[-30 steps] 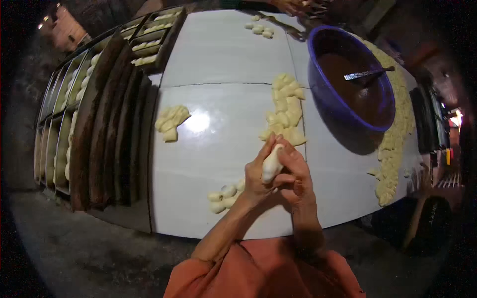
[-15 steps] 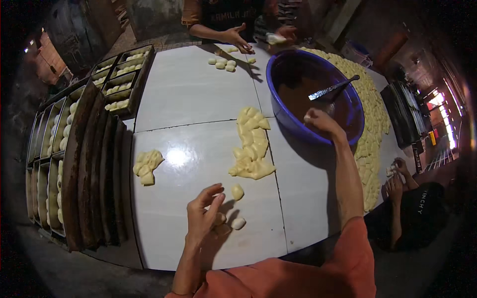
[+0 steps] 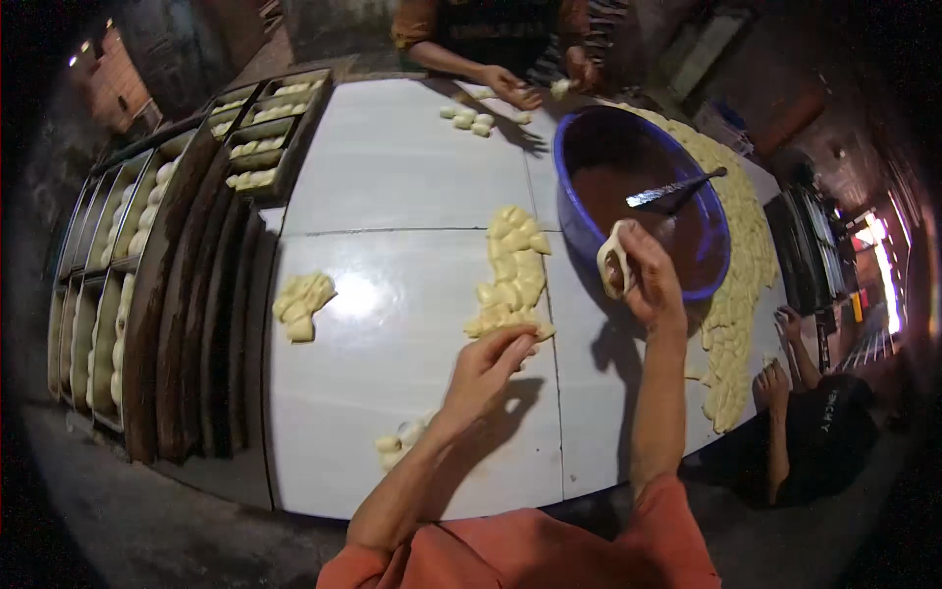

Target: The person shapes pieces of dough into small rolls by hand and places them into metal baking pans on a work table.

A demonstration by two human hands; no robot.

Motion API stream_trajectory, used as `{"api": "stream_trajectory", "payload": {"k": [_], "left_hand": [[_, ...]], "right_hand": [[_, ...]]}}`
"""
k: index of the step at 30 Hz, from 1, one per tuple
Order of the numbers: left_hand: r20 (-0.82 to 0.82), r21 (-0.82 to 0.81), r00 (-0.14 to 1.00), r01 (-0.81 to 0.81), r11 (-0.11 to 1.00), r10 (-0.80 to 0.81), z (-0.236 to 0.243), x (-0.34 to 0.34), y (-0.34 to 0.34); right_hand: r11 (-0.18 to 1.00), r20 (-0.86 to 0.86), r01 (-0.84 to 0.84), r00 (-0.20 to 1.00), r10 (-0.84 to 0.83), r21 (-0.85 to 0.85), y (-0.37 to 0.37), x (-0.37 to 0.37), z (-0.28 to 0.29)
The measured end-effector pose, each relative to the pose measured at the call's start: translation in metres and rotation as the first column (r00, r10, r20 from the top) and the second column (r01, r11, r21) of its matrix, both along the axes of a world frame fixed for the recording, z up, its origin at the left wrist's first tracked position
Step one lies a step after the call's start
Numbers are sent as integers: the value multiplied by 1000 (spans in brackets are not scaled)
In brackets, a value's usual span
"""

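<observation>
My right hand (image 3: 648,275) grips a flattened pale dough piece (image 3: 613,257) with brown stuff inside, at the near rim of the blue bowl (image 3: 571,216) of brown filling. A long metal utensil (image 3: 672,191) rests in the bowl. My left hand (image 3: 486,368) has its fingertips closed at the lower end of the yellowish dough cluster (image 3: 515,270); what they pinch is unclear. Another cluster (image 3: 302,302) lies to the left. Pale dough balls (image 3: 391,450) lie left of my left forearm, partly hidden by it.
Trays of dough (image 3: 137,216) and stacked dark trays line the left edge of the white table (image 3: 392,157). Dough pieces (image 3: 736,226) cover the table's right side. A co-worker's hands (image 3: 505,83) handle dough at the far edge; another person's hand (image 3: 775,383) is at right.
My hands were together on a white dough piece, then separated. The right moved up to the bowl and holds filled dough; the left moved from the near tabletop up to the dough cluster.
</observation>
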State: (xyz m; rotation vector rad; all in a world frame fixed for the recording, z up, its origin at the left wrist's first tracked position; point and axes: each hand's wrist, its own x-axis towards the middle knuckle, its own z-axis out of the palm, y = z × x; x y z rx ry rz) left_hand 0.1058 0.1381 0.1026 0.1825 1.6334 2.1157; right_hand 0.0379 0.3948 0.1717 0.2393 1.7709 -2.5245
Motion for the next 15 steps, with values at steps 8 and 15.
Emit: {"api": "stream_trajectory", "payload": {"k": [8, 15], "left_hand": [[312, 353, 937, -265, 897, 154, -18, 0, -12], [386, 183, 811, -534, 826, 439, -25, 12, -52]], "right_hand": [[917, -69, -180, 984, 166, -356, -106, 52, -80], [894, -306, 47, 947, 102, 445, -186, 89, -83]]}}
